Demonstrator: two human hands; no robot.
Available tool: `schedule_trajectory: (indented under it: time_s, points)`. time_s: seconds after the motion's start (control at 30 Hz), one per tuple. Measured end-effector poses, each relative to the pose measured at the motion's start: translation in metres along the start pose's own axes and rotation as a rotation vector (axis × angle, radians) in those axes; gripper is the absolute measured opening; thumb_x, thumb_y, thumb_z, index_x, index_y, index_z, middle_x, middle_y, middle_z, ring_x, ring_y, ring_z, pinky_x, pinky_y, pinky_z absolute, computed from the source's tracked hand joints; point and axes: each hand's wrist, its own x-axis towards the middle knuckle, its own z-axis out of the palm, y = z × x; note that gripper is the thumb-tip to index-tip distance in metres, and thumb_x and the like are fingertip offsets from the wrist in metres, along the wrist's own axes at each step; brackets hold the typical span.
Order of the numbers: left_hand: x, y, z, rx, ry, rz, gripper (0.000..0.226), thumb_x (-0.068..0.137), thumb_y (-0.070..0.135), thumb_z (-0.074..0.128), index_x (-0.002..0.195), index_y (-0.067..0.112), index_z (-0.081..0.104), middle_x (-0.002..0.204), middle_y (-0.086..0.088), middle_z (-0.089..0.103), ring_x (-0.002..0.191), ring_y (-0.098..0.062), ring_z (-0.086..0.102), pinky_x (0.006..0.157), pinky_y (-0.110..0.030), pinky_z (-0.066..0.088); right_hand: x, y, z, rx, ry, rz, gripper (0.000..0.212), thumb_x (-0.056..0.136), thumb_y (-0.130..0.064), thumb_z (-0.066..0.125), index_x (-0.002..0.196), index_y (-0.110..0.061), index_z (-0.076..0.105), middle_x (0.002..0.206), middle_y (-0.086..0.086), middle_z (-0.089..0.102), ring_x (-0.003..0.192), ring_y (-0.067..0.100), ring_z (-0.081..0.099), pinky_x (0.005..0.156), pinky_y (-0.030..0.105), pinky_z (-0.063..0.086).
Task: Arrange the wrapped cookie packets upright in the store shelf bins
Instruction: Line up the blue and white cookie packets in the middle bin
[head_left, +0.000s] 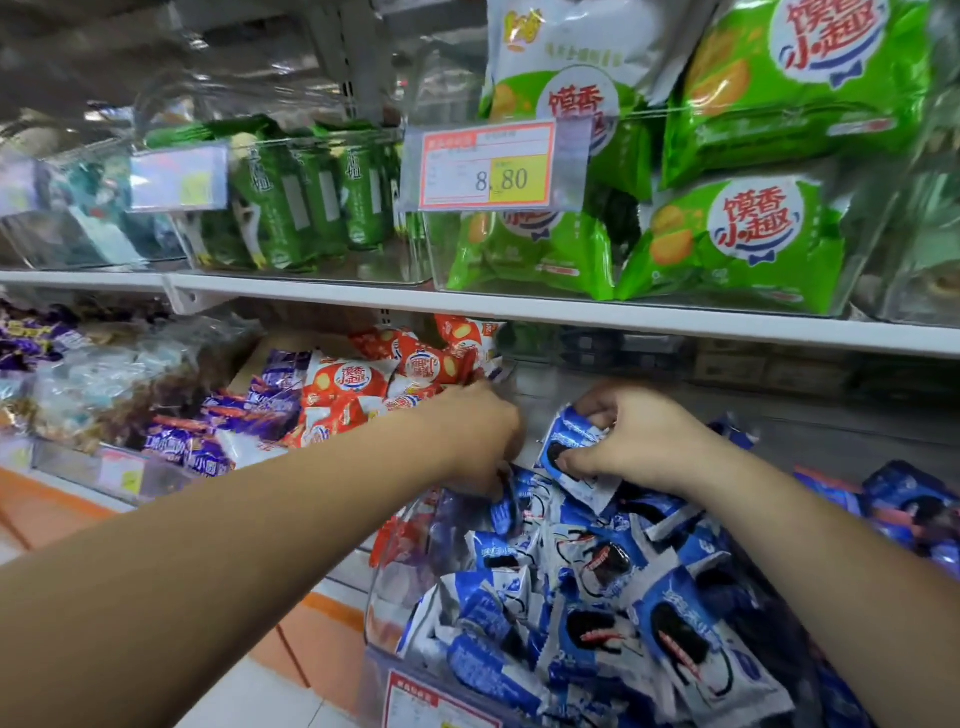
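**Beneath the upper shelf (519, 306): both hands at a bin of blue cookie packets**

In the clear bin (387, 597) in the lower right of the head view, blue-and-white cookie packets (597, 571) lie in a loose heap, tilted and overlapping rather than upright. The right hand (639, 441) is above the back of the heap. Its thumb and curled fingers (597, 410) pinch one held packet (563, 434), lifted and tilted with its lower edge touching the pile. The left hand (483, 441) reaches down at the bin's left wall, just beside the right hand. Its fingers point downward and their tips are hidden among the wrappers, so whether they hold anything cannot be told.

To the left, red packets (353, 379) and purple packets (270, 400) fill neighbouring bins. On the upper shelf, clear bins hold bright green packets (753, 234) and dark green packets (291, 208). A price tag (488, 166) reading 8.80 hangs on the front of one upper bin.
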Motion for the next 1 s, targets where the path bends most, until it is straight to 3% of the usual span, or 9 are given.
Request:
schedule_trajectory:
  time_s: [0.1, 0.23, 0.33, 0.4, 0.47, 0.67, 0.8, 0.9, 1.0]
  points:
    - [0.005, 0.010, 0.006, 0.223, -0.095, -0.034, 0.038, 0.088, 0.038, 0.072, 0.123, 0.024, 0.070, 0.121, -0.006, 0.066, 0.131, -0.031, 0.043, 0.112, -0.047, 0.033, 0.002, 0.000, 0.000, 0.014, -0.012, -0.008, 0.062, 0.071, -0.035, 0.090, 0.125, -0.021, 0.063, 0.102, -0.012, 0.061, 0.093, 0.007, 0.061, 0.067, 0.011, 0.043]
    - [0.010, 0.012, 0.013, 0.232, -0.050, -0.061, 0.032, 0.092, 0.019, 0.062, 0.122, 0.026, 0.072, 0.126, -0.008, 0.066, 0.142, -0.032, 0.035, 0.125, -0.055, 0.010, 0.002, 0.003, -0.003, 0.021, -0.022, 0.000, 0.061, 0.071, -0.038, 0.088, 0.124, -0.023, 0.062, 0.101, -0.015, 0.061, 0.091, 0.004, 0.061, 0.068, 0.011, 0.043]
    - [0.005, 0.004, 0.014, 0.125, 0.046, -0.025, 0.031, 0.090, 0.017, 0.063, 0.111, 0.035, 0.076, 0.117, 0.001, 0.069, 0.131, -0.024, 0.047, 0.124, -0.050, 0.017, -0.002, 0.001, -0.008, 0.021, -0.007, 0.008, 0.057, 0.071, -0.041, 0.088, 0.119, -0.026, 0.061, 0.100, -0.017, 0.062, 0.093, 0.005, 0.063, 0.070, 0.015, 0.045]
    - [-0.002, -0.004, 0.016, -0.071, 0.178, -0.019, 0.024, 0.089, 0.019, 0.064, 0.104, 0.033, 0.077, 0.107, 0.001, 0.071, 0.116, -0.023, 0.058, 0.109, -0.043, 0.043, -0.005, -0.004, -0.010, 0.031, 0.000, 0.010, 0.050, 0.072, -0.040, 0.087, 0.114, -0.030, 0.060, 0.097, -0.020, 0.061, 0.089, 0.003, 0.063, 0.068, 0.014, 0.045]
    - [-0.016, -0.011, 0.017, -0.292, 0.324, -0.048, 0.013, 0.090, 0.021, 0.065, 0.097, 0.026, 0.074, 0.098, -0.002, 0.070, 0.101, -0.025, 0.063, 0.088, -0.039, 0.053, -0.009, -0.008, -0.011, 0.049, 0.021, 0.010, 0.044, 0.075, -0.039, 0.085, 0.109, -0.033, 0.058, 0.093, -0.023, 0.060, 0.087, 0.003, 0.062, 0.066, 0.012, 0.044]
    - [-0.057, -0.006, 0.007, -0.794, 0.489, -0.108, 0.013, 0.092, 0.011, 0.072, 0.092, 0.022, 0.078, 0.089, 0.011, 0.076, 0.070, 0.005, 0.064, 0.071, -0.020, 0.053, -0.020, -0.009, -0.006, 0.140, 0.081, 0.070, 0.057, 0.074, -0.034, 0.088, 0.122, -0.021, 0.062, 0.102, -0.009, 0.065, 0.090, 0.014, 0.067, 0.077, 0.027, 0.055]
    - [-0.065, -0.003, 0.005, -1.170, 0.451, -0.129, 0.017, 0.089, 0.002, 0.071, 0.085, 0.016, 0.080, 0.067, -0.002, 0.074, 0.053, -0.012, 0.057, 0.054, -0.024, 0.048, -0.019, -0.008, -0.001, 0.223, 0.038, 0.091, 0.056, 0.072, -0.024, 0.090, 0.120, -0.014, 0.062, 0.102, 0.001, 0.070, 0.084, 0.016, 0.071, 0.082, 0.034, 0.058]
    - [-0.068, -0.002, 0.001, -1.360, 0.443, -0.157, 0.004, 0.082, 0.011, 0.084, 0.084, 0.010, 0.080, 0.053, 0.004, 0.062, 0.042, -0.007, 0.042, 0.046, -0.018, 0.036, -0.014, -0.008, 0.002, 0.272, 0.032, 0.086, 0.051, 0.073, -0.014, 0.087, 0.118, -0.011, 0.063, 0.097, 0.003, 0.073, 0.078, 0.015, 0.071, 0.081, 0.036, 0.059]
    - [-0.067, 0.000, 0.002, -1.380, 0.469, -0.188, 0.022, 0.070, 0.021, 0.093, 0.080, 0.009, 0.079, 0.052, 0.003, 0.063, 0.042, -0.007, 0.047, 0.047, -0.020, 0.039, -0.012, -0.007, 0.003, 0.323, 0.009, 0.089, 0.047, 0.074, -0.010, 0.087, 0.112, -0.013, 0.061, 0.093, 0.003, 0.074, 0.072, 0.014, 0.071, 0.072, 0.032, 0.059]
